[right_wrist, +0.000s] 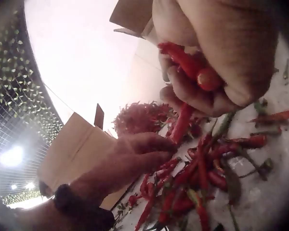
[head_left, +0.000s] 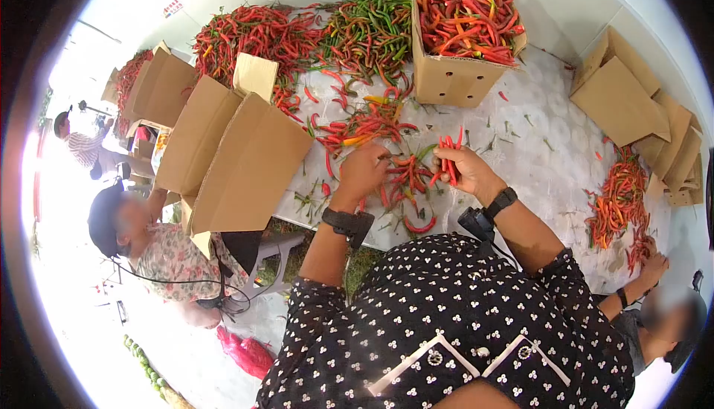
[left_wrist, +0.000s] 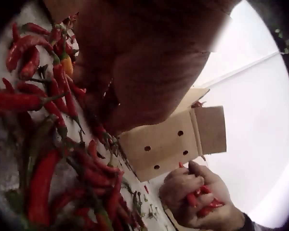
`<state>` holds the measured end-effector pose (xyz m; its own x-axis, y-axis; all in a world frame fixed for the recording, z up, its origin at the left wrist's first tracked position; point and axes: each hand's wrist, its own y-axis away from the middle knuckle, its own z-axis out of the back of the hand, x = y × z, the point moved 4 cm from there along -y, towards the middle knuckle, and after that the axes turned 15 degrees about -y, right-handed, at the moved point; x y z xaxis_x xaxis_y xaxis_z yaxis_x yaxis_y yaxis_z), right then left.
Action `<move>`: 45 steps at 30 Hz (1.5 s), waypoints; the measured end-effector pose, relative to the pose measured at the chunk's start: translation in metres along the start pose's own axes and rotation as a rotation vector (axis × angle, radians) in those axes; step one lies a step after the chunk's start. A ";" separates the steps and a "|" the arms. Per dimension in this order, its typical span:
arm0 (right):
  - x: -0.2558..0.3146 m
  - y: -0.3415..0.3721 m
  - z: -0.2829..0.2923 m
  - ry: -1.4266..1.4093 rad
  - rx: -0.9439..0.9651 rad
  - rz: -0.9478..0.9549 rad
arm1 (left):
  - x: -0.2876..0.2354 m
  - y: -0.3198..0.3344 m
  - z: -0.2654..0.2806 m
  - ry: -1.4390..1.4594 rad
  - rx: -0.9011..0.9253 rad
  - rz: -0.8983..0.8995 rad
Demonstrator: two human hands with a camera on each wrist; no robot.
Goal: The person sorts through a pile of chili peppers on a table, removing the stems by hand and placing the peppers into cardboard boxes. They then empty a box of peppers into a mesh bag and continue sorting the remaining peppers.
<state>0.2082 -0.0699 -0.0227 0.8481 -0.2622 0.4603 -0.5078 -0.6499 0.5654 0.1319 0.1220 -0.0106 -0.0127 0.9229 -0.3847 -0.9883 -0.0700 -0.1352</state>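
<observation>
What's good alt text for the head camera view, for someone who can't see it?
A person's right hand holds several red chillies above a pale table, the left hand near a loose pile. Beyond are a full cardboard box and larger chilli heaps.

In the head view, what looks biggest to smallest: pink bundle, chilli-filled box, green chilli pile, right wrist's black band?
1. Chilli-filled box
2. Green chilli pile
3. Pink bundle
4. Right wrist's black band

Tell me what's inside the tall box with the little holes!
The box is heaped with chillies, mostly red, some orange. They cover whatever lies deeper, so the bottom of the box can't be seen.
</observation>
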 end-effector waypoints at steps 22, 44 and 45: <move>-0.007 0.006 -0.023 0.178 0.051 0.076 | -0.027 0.014 -0.017 1.027 0.297 0.340; 0.002 0.001 0.017 0.085 -0.094 0.126 | -0.041 0.009 -0.029 -0.181 0.146 0.124; 0.000 0.001 0.015 0.167 -0.096 0.108 | -0.040 0.008 -0.028 -0.131 0.105 0.118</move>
<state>0.2100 -0.0809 -0.0323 0.7554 -0.1995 0.6242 -0.6130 -0.5518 0.5655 0.1289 0.0741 -0.0216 -0.1422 0.9526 -0.2690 -0.9891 -0.1470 0.0024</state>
